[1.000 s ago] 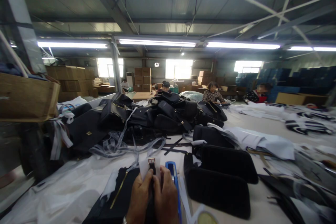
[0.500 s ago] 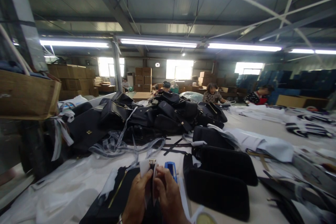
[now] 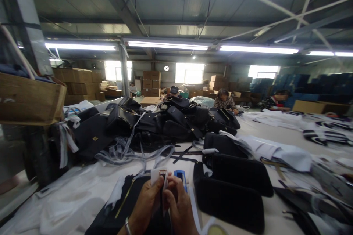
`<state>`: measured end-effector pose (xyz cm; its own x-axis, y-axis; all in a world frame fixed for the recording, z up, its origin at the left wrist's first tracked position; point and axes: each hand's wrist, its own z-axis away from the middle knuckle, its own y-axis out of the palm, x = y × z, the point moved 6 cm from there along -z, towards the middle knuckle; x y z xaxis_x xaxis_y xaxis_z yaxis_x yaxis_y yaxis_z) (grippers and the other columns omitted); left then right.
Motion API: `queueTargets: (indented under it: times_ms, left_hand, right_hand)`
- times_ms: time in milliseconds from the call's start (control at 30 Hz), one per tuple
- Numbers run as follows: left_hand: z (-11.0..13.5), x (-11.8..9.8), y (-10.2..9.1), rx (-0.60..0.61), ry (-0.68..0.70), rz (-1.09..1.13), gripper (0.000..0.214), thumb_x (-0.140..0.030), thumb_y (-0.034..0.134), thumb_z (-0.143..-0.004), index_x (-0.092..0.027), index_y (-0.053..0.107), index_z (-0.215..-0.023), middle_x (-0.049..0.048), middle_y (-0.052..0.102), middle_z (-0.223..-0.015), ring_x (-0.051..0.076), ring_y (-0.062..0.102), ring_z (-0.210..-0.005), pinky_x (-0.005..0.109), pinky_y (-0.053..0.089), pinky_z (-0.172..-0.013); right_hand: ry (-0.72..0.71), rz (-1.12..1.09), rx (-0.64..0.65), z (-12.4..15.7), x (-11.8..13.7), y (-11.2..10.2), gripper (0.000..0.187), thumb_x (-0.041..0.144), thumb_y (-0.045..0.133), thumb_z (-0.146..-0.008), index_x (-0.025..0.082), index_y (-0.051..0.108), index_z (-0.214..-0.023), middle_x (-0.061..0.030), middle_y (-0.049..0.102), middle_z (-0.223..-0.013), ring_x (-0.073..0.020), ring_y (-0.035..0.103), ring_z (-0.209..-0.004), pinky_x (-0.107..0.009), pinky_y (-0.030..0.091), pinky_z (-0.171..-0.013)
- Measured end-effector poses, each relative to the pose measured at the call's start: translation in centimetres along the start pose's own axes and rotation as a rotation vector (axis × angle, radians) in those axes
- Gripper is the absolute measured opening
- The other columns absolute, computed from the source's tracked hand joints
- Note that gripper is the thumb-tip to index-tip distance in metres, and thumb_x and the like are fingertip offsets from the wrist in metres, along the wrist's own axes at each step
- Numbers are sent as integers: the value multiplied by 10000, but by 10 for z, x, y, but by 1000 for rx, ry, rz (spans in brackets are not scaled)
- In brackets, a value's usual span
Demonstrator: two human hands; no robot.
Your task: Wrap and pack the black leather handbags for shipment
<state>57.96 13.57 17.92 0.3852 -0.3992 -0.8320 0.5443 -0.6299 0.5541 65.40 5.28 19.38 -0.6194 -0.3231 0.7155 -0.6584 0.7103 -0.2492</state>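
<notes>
My left hand [image 3: 146, 200] is closed with the thumb pressed on a dark strap that carries a small gold buckle [image 3: 162, 172] at its top end. White paper [image 3: 154, 177] lies around the strap. From the other side my right hand [image 3: 179, 202] has its fingers curled against the paper and strap. Under both hands rests a black bag [image 3: 106, 220] with a gold zipper [image 3: 124, 199]. Just beyond the right fingers is a blue object [image 3: 180, 177] with a dark centre, partly covered. The strap's lower part is hidden between the palms.
A heap of black bags [image 3: 176, 121] fills the table's far side, with clear plastic strips [image 3: 121, 152] before it. Black padded panels [image 3: 230, 202] lie at right, white sheeting [image 3: 68, 198] at left. A cardboard box [image 3: 30, 99] stands left. Several people sit beyond the table.
The buckle has turned to face me more, and the white paper behind it shows wider. Both hands stay at the strap. The whole view has shifted slightly.
</notes>
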Motion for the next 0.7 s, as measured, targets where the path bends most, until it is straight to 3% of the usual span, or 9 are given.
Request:
queueTargets:
  times_ms: [200,367,533,700]
  left_hand:
    - [1,-1,1,-80,17,53,317,-367,689,-824,-124,706,-1026,45,679,-741,118,589,-604,201,408,-510]
    - [-1,-4,0,-118,14,4,390,-451,703,-786,-146,706,-1030,4,658,-671,104,563,-524,205,416,-490]
    - [-3,-6,-12,-221,80,-108,519,-526,718,-736,-151,691,-1093,78,735,-901,230,684,-844,303,534,-762]
    - [2,-6,-14,-179,113,-195,507,-520,619,-832,-171,646,-1198,113,705,-1133,264,627,-1102,362,452,-1009]
  right_hand:
    - [50,-70,101,0,-9,8,255,301,443,-956,282,485,-1206,-53,640,-1082,-198,633,-960,-306,511,-830]
    - [103,-146,170,-4,-9,13,214,335,408,-972,270,526,-1138,-26,611,-907,-162,603,-730,-250,479,-642]
    - [168,-197,202,-10,-10,17,161,330,434,-962,257,556,-1038,33,511,-718,-119,487,-541,-220,396,-516]
    - [195,-114,194,-22,-9,12,105,229,492,-910,256,543,-998,46,524,-699,-129,535,-608,-212,401,-564]
